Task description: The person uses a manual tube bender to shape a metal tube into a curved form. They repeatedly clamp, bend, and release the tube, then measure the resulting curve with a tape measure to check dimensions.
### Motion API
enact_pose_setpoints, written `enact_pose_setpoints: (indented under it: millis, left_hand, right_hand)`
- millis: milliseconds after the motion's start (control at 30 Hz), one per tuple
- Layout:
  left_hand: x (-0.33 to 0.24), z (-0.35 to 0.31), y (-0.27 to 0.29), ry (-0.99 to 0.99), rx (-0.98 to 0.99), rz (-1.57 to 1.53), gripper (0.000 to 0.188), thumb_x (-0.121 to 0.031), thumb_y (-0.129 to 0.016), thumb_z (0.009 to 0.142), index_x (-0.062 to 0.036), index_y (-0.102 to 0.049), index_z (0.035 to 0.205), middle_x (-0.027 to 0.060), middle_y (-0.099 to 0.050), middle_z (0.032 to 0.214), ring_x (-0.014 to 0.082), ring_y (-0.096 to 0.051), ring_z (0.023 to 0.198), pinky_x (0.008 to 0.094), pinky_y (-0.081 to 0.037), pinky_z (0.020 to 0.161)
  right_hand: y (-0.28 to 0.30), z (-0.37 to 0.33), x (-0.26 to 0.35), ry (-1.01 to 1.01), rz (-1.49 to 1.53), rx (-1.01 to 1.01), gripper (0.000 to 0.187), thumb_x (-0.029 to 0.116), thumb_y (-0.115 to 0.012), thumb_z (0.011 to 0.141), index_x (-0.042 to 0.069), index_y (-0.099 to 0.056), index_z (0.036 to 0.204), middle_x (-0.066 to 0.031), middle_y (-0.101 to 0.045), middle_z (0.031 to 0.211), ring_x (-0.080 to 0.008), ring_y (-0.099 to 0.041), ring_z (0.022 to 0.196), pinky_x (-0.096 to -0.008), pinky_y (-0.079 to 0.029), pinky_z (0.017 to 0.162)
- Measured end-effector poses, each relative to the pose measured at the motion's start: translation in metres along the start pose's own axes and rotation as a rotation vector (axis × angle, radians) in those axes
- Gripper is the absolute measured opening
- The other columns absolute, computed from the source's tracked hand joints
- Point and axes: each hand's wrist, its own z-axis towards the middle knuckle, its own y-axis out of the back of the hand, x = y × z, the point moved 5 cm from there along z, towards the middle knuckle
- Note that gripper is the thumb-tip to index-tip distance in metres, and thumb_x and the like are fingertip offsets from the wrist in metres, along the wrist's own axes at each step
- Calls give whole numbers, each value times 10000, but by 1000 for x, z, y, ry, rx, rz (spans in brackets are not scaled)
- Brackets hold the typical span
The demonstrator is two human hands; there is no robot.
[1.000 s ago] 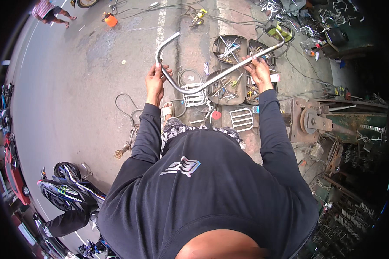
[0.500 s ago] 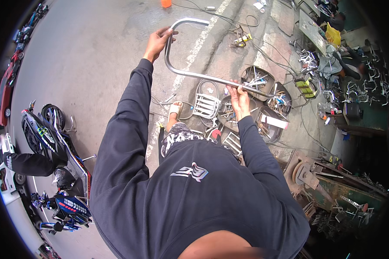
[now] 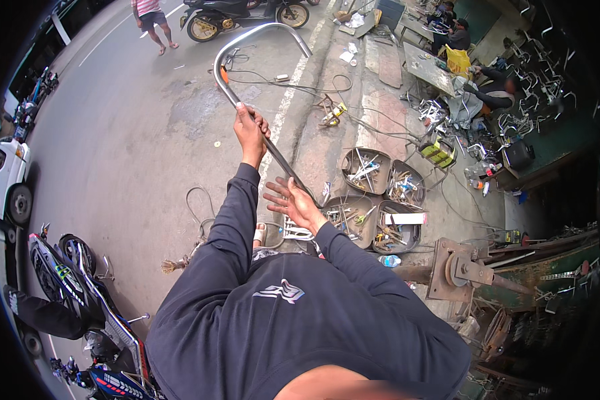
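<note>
A long bent metal tube slants across the space in front of me, its hooked upper end curving round toward the kerb line. My left hand is wrapped around its straight stretch. Lower down, my right hand is open with fingers spread, the palm beside the tube's lower part. The thumb overlaps the tube; whether it touches cannot be made out. Part of the tube's lower end is hidden near that hand.
Dark trays of tools stand at right centre. Beyond them sits a green-and-black machine with cables. A rusty metal fixture is at lower right, motorcycles at left. A walking person and seated people are farther off.
My left hand has slid its hold to the straight part of the tube, which now tilts more steeply. My right hand has let go and opened. The view has shifted, showing more street.
</note>
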Motion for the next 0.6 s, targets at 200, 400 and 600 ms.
enact_pose_setpoints:
  millis: [200,400,600]
  left_hand:
    - [-43,77,11,65,207,336,637,-727,-368,976,-107,-460,860,-31,-352,563,97,-376,401,263,-299,350]
    - [-29,84,-13,69,376,510,697,-766,-320,962,-104,-484,818,-42,-358,554,82,-361,400,252,-276,355]
    - [-8,68,-22,138,418,470,707,-742,-260,986,-91,-487,829,-31,-372,558,91,-376,405,257,-287,360]
  right_hand:
    - [24,-2,146,382,-823,-307,406,362,-537,1051,2,-649,1201,-87,-727,903,-144,-681,710,-271,-555,625]
    - [20,32,297,736,-1230,-531,479,314,-549,1048,84,-498,1464,-121,-658,1271,-204,-661,1112,-329,-576,834]
    - [19,39,310,751,-1067,-532,415,49,-618,978,-6,-559,1385,-160,-705,1145,-204,-725,940,-287,-589,753]
